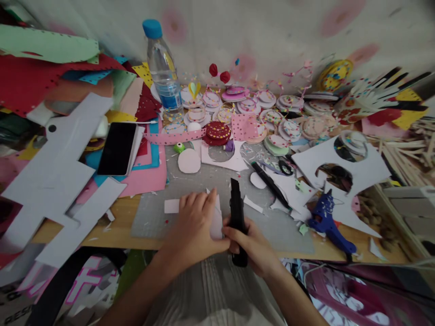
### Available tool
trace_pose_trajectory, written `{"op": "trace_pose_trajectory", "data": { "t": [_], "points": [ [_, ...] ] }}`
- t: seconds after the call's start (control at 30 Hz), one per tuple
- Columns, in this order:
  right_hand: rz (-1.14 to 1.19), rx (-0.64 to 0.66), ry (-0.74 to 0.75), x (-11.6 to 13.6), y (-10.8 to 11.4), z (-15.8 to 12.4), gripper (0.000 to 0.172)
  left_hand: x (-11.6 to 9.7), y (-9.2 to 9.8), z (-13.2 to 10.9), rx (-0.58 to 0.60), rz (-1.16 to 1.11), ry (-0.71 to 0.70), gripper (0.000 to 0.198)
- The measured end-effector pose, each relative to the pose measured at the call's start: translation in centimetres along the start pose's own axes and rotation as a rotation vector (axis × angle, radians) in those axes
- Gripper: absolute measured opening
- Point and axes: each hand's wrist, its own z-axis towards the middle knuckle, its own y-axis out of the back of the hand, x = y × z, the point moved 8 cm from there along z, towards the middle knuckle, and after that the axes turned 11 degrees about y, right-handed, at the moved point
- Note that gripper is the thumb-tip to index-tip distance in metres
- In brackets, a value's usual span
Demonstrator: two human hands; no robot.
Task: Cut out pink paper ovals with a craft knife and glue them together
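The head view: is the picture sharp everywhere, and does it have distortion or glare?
Head view: the middle is fairly sharp, with the left hand pressing white paper and the right hand gripping a black tool; the edges are stretched and blurred, so the red sheet smears; lighting is soft, with faint glare on the phone.

Matt white paper [216, 222] on gray mat [190, 181], glossy blk plastic tool [237, 213].
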Motion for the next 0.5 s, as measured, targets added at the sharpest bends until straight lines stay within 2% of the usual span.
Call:
{"op": "trace_pose_trajectory", "data": {
  "t": [0.1,0.17,0.23,0.3,0.33,0.37,0.4,0.5],
  "points": [
    [-0.12,-0.033,0.08,0.8,1.1,0.3,0.032,0.0,0.0,-0.1,0.062,-0.092,-0.041,0.105],
    [-0.17,-0.077,0.139,1.6,2.1,0.5,0.032,0.7,0.8,-0.4,0.037,-0.191,-0.059,0.107],
    [-0.131,-0.129,0.17,2.1,3.2,0.6,0.032,2.6,2.4,-0.7,-0.114,-0.296,0.021,0.086],
    [-0.063,-0.162,0.188,2.4,3.8,0.7,0.033,5.4,3.7,-1.2,-0.283,-0.453,0.191,0.061],
    [-0.04,-0.164,0.195,2.5,3.8,0.8,0.033,6.7,3.7,-1.5,-0.321,-0.567,0.279,0.054],
    [-0.023,-0.159,0.197,2.5,3.7,0.8,0.033,7.6,3.3,-1.6,-0.309,-0.694,0.351,0.051],
    [-0.006,-0.15,0.197,2.5,3.4,0.8,0.033,8.0,2.4,-1.6,-0.246,-0.821,0.395,0.05],
    [0.024,-0.107,0.179,2.0,2.3,0.8,0.035,6.7,-0.5,-1.6,0.078,-1.068,0.421,0.042]
  ]
}}
